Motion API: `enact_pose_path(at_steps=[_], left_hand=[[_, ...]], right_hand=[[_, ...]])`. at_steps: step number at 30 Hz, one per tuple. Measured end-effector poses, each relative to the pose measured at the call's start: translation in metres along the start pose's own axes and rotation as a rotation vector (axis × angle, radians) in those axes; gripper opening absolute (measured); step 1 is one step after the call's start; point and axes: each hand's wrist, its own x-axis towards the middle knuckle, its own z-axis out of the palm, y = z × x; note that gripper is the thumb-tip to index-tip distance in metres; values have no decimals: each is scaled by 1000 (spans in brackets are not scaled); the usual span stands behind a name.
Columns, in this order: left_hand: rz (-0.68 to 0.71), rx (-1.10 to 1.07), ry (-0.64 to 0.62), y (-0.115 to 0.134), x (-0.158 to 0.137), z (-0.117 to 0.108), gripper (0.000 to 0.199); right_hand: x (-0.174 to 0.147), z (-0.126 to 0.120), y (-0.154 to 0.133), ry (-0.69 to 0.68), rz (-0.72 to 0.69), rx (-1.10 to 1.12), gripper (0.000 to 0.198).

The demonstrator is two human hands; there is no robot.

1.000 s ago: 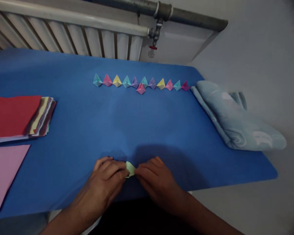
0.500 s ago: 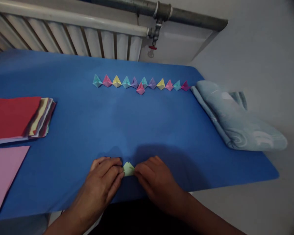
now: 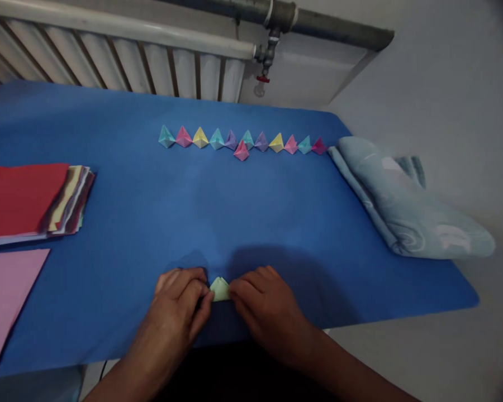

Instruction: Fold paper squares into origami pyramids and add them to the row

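Note:
A small light-green folded paper [image 3: 220, 289] lies near the front edge of the blue table, its peak pointing away from me. My left hand [image 3: 178, 304] pinches its left corner between thumb and fingers. On the other side, my right hand [image 3: 266, 310] is closed on the right corner, with the fingertips partly hidden. Farther back runs a row of small folded paper pieces in teal, pink, yellow and purple, among them a yellow piece [image 3: 200, 138]. One pink piece [image 3: 242, 151] sits slightly in front of that row.
At the left lie a stack of coloured paper topped with red [image 3: 20, 198] and a pink sheet [image 3: 10, 301]. A folded light-blue blanket [image 3: 411, 206] rests along the right edge. Behind the blue table [image 3: 151, 206] stand a white radiator [image 3: 121, 64] and a pipe with a red-handled valve [image 3: 263, 79].
Both hands stay at the green paper's corners. The left fingers have shifted slightly, with the thumb a little more apart from the index finger. The view has moved very little.

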Motion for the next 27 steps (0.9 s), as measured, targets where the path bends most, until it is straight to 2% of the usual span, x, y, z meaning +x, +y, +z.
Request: enact_pose_path(at_steps=[12,14,19,21,27], left_hand=[[-33,93,-37,-1,-3,-6,15],[25,129,-49,-3,-3,-8,14],[346,176,-79,-7,-1,-12,25],[429,175,-102,-9,-2,-12,28],[433,210,-129,-12,-9,-13,36]], right_hand=[[3,2,-2,20,4,-69,15],[3,1,-3,16,19,-45,15],[3,1,-3,39,64,34,13],[2,0,-2,50,75,48,10],[1,-2,-1,62,135,143,1]])
